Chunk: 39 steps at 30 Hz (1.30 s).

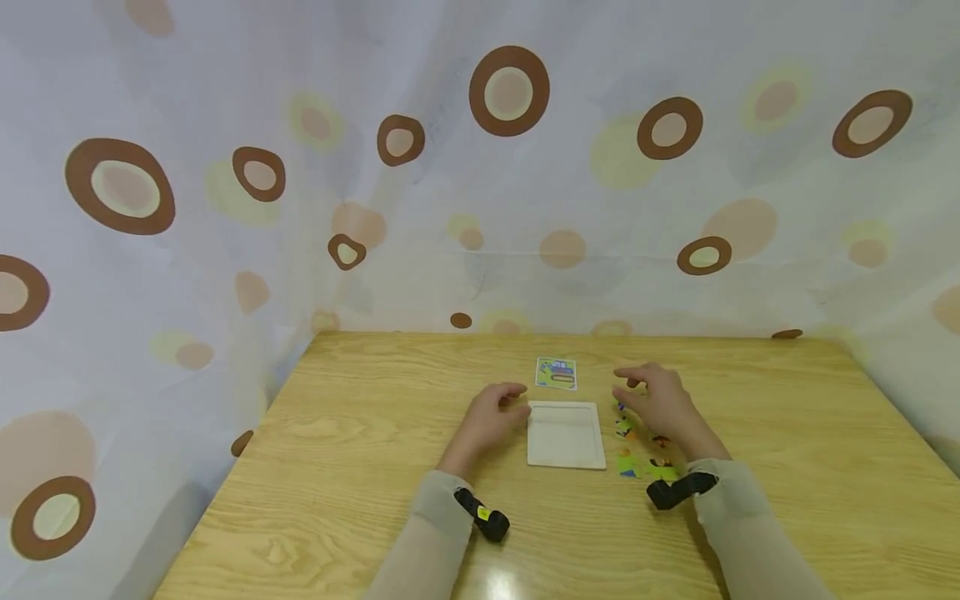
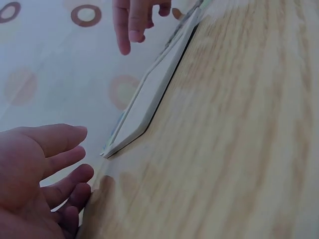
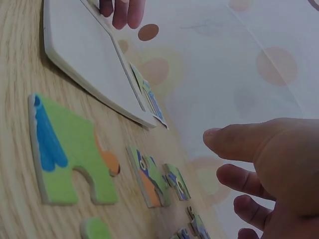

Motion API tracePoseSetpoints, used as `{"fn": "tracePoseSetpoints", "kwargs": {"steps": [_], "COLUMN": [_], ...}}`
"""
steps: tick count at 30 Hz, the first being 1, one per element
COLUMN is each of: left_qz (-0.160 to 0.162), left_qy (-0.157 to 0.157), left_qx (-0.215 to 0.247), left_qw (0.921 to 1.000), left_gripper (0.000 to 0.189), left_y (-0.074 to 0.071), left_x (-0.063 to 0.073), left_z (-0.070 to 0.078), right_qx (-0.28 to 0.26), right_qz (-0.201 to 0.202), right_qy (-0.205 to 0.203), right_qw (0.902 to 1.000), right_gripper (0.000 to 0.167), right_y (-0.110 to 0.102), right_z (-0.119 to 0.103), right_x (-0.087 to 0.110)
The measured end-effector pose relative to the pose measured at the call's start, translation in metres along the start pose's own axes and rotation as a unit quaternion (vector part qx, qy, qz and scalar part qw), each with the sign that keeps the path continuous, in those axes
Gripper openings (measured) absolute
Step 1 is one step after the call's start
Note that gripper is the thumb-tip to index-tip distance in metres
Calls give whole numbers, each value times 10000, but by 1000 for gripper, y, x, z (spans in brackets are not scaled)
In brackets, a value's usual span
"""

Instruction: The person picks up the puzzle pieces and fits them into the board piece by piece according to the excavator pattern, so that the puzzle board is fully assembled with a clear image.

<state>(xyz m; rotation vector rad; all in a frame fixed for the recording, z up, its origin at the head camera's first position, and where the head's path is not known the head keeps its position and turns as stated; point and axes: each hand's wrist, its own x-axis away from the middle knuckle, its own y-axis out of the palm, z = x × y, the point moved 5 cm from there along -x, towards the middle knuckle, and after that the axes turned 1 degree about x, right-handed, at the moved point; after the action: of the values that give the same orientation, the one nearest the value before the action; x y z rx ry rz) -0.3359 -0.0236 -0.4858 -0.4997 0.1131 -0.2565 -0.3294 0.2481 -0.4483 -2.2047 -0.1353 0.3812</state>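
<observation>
A square white puzzle tray [image 1: 565, 435] with a raised rim lies on the table. Beside its left edge is my left hand [image 1: 489, 419], fingers loosely bent and nothing in them. To the tray's right, my right hand [image 1: 663, 406] hovers over jigsaw pieces, thumb and fingers apart, holding nothing. Several pieces lie under and near it, among them a green and blue corner piece [image 3: 70, 149] and a piece with orange and green [image 3: 149, 177]. The right hand hides part of the group in the head view. Behind the tray lies a small picture card [image 1: 556, 373].
The wooden table [image 1: 360, 467] meets a spotted white curtain [image 1: 420, 208] at its back edge, and the cloth also hangs along the left and right sides. Each wrist wears a black camera, such as the left wrist camera [image 1: 483, 515].
</observation>
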Motion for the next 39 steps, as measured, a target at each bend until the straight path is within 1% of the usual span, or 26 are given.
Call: {"fn": "tracePoseSetpoints", "kwargs": {"steps": [2, 5, 10, 13, 16, 23, 29, 34, 39], "left_qz": [33, 74, 87, 50, 38, 134, 104, 76, 96], "left_qy": [-46, -9, 208, 245, 257, 334, 460, 398, 384], "left_qx": [53, 47, -206, -399, -545, -747, -901, -1094, -1052], "left_qw": [10000, 10000, 9995, 9989, 9982, 9966, 9948, 9932, 9937], "left_gripper": [36, 35, 35, 35, 34, 36, 36, 36, 36], "left_y": [1, 3, 7, 11, 12, 12, 14, 14, 9], "left_x": [-1, -2, -4, -3, 0, 4, 4, 3, 1], "left_z": [-3, -7, -12, -14, -15, -11, -4, -3, -3], "right_qx": [37, 139, 396, 438, 462, 556, 862, 932, 934], "right_qz": [-55, -117, -179, -279, -316, -340, -365, -374, -340], "right_qy": [45, 154, 497, 710, 820, 814, 596, 523, 555], "right_qw": [10000, 9997, 9978, 9961, 9951, 9946, 9938, 9936, 9935], "right_gripper": [39, 38, 39, 41, 42, 42, 42, 38, 34], "right_y": [1, 2, 5, 9, 13, 15, 11, 10, 12], "right_z": [1, 3, 14, 21, 25, 28, 29, 28, 26], "right_x": [1, 3, 8, 12, 16, 17, 15, 13, 6]}}
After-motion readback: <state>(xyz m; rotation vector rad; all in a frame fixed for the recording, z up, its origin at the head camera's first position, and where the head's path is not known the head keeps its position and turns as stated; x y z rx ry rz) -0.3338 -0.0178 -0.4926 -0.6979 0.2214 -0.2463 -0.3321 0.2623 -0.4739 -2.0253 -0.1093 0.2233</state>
